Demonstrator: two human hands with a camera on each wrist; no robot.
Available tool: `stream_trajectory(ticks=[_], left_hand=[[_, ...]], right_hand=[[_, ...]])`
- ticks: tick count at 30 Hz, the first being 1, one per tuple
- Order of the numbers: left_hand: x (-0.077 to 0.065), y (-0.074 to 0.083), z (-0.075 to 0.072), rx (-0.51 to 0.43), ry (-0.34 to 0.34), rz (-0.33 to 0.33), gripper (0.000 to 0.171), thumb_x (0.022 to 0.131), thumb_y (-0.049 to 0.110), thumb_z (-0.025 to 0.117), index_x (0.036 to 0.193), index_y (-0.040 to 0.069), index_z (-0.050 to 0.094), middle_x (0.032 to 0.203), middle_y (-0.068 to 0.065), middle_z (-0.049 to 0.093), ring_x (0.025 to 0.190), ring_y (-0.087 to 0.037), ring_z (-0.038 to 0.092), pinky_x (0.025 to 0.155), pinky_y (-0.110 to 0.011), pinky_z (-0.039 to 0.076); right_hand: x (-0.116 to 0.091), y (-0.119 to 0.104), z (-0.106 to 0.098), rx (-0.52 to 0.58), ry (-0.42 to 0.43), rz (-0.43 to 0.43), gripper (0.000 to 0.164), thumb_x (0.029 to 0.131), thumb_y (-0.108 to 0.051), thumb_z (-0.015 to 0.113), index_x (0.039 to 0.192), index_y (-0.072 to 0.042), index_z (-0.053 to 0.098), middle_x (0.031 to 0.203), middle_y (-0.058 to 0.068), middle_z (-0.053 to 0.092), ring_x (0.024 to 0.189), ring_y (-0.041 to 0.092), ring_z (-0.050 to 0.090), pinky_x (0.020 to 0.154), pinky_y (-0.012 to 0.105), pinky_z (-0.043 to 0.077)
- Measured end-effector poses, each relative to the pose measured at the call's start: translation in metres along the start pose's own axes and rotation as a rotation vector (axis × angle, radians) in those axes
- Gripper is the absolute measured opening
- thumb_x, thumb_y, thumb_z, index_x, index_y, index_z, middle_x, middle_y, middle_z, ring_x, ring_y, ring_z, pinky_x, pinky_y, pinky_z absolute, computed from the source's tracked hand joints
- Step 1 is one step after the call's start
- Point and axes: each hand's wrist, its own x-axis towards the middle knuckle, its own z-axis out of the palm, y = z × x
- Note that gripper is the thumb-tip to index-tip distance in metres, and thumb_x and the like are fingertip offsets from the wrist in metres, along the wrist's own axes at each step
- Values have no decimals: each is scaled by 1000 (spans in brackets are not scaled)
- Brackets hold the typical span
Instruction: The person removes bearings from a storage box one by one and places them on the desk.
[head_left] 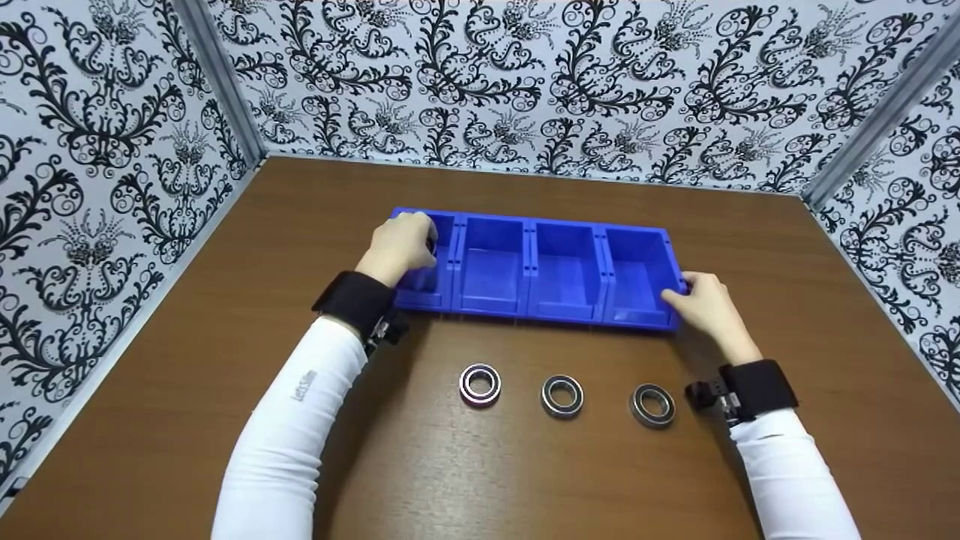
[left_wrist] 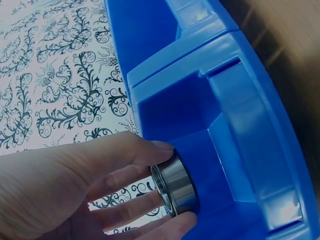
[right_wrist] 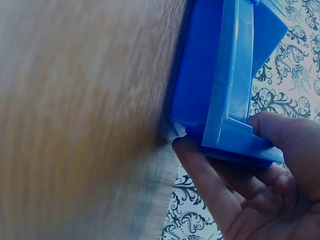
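A blue bin (head_left: 491,307) with several compartments in a row stands on the table. My left hand (head_left: 401,244) reaches into its leftmost compartment. In the left wrist view, its thumb and fingers grip a shiny metal ball bearing (left_wrist: 181,184) above the compartment's floor. At the other end, my right hand (head_left: 705,304) holds the bin's right side wall. The right wrist view shows the thumb over the wall's rim (right_wrist: 242,137) and the fingers against the outside and underneath. The other compartments hold nothing.
Three more bearings lie in a row in front of the bin: a left one (head_left: 466,388), a middle one (head_left: 562,412) and a right one (head_left: 652,421). Patterned wall panels (head_left: 517,90) bound the brown table (head_left: 525,480) at the back and sides.
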Motion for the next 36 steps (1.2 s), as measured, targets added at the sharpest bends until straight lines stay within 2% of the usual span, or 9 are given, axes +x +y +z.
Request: stream_trajectory(ticks=[6, 7, 10, 13, 14, 26, 36], left_hand=[[2, -1, -1, -6, 0, 3, 40, 76, 9, 71, 115, 7, 75, 125, -19, 73, 119, -42, 68, 98, -56, 57], [12, -10, 7, -14, 15, 19, 38, 74, 11, 73, 111, 9, 76, 120, -17, 75, 115, -40, 70, 94, -54, 59], [12, -9, 7, -19, 25, 20, 36, 72, 10, 72, 108, 9, 76, 117, -16, 76, 112, -40, 71, 91, -54, 59], [10, -8, 6, -31, 25, 21, 35, 72, 9, 71, 107, 9, 76, 116, -16, 76, 110, -40, 71, 91, -55, 59], [-1, 2, -3, -26, 13, 5, 37, 74, 7, 69, 110, 6, 75, 119, -19, 75, 114, -42, 70, 94, -56, 58], [-7, 9, -11, -25, 13, 11, 35, 76, 7, 71, 111, 6, 75, 120, -19, 74, 112, -42, 70, 92, -57, 58], [-12, 11, -14, -28, 16, 12, 35, 78, 7, 70, 113, 6, 75, 121, -20, 73, 113, -42, 69, 92, -56, 57]], right_hand=[[1, -1, 0, -13, -2, -1, 43, 94, -15, 59, 125, 14, 64, 109, 32, 72, 69, 6, 60, 62, 19, 46], [0, -1, 0, -13, -4, -2, 44, 94, -15, 59, 126, 15, 63, 110, 33, 72, 70, 7, 60, 62, 19, 46], [0, -1, 0, -9, -12, -1, 45, 94, -15, 59, 127, 15, 62, 110, 34, 72, 68, 6, 60, 61, 18, 46], [1, -1, -1, 1, -19, 1, 46, 94, -14, 58, 129, 16, 60, 108, 34, 72, 63, 4, 57, 56, 19, 45], [1, -1, -1, 4, -20, 0, 46, 94, -14, 57, 129, 16, 60, 107, 33, 72, 62, 3, 56, 55, 19, 45], [2, -1, 0, 7, -17, 8, 47, 94, -14, 58, 129, 17, 60, 100, 29, 73, 60, 2, 54, 53, 19, 45], [2, 0, 0, 7, -17, 5, 47, 94, -15, 59, 128, 18, 60, 109, 35, 72, 65, 3, 59, 57, 17, 47]])
